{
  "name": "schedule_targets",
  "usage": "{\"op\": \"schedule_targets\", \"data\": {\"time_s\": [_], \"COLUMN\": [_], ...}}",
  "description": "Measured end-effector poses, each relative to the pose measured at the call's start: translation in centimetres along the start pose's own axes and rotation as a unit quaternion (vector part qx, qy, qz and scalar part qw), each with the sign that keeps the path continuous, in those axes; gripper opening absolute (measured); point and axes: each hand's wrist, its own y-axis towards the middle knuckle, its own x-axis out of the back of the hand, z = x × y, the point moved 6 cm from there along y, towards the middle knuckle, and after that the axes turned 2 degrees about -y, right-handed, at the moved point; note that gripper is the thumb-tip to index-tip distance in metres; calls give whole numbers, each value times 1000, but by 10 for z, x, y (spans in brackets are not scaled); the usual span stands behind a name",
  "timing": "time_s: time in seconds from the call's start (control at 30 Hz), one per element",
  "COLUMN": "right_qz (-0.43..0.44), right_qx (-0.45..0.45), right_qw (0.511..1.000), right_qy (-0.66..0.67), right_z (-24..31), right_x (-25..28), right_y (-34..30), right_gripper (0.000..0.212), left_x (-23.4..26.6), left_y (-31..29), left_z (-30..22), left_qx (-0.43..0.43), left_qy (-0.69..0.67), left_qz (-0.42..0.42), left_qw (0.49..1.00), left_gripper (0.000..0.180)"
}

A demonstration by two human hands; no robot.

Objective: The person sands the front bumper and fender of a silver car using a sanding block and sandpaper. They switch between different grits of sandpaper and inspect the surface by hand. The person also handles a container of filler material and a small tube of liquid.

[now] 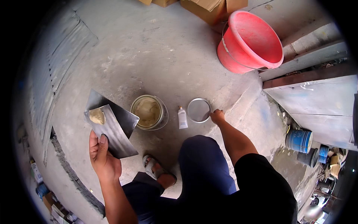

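Observation:
My left hand (pixel 103 156) is closed on two overlapping flat metal putty spreaders, thumb on top. The front spreader (pixel 113 130) carries a dab of beige putty (pixel 97 116) near one corner; the darker back spreader (pixel 119 112) sticks out behind it. Just right of them stands an uncovered round can (pixel 162 121), with beige putty (pixel 147 111) inside. My right hand (pixel 217 116) has its fingers closed at the right rim of a round metal lid (pixel 199 110), which appears to lie on the floor. Between can and lid lies a white tube (pixel 182 118) with a brownish cap.
A large red bucket (pixel 238 56) with a wire handle stands at the far right, beside cardboard boxes (pixel 205 10). Blue pails (pixel 298 140) and a metal panel (pixel 313 97) line the right side. My sandalled foot (pixel 154 168) is close below the can on the concrete floor (pixel 149 52).

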Motion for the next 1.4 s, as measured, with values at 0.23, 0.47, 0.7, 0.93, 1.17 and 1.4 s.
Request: {"op": "schedule_targets", "data": {"time_s": [0.23, 0.47, 0.7, 0.93, 1.17, 1.4], "right_qz": [-17, -148, -234, -139, -126, -55], "right_qx": [-28, 142, 653, 822, 815, 594], "right_qw": [998, 976, 717, 538, 553, 797], "right_qy": [-47, 74, -67, -124, -118, 92], "right_z": [1, 63, 256, 288, 283, 277], "right_x": [-16, 52, 95, 4, -14, 25], "right_y": [19, -4, -169, -229, -221, -139], "right_gripper": [50, 32, 29, 18, 14, 12], "left_x": [14, 39, 53, 56, 72, 73], "left_y": [-9, -11, -13, -21, -33, -33], "left_z": [-16, -34, -51, -56, -59, -61], "left_qx": [9, -16, -27, -29, -28, -35], "left_qy": [-44, -6, -33, -57, -48, -28], "left_qz": [-11, -57, -99, -97, -126, -127], "left_qw": [999, 998, 994, 993, 990, 991], "left_gripper": [34, 36, 35, 36, 36, 35]}}
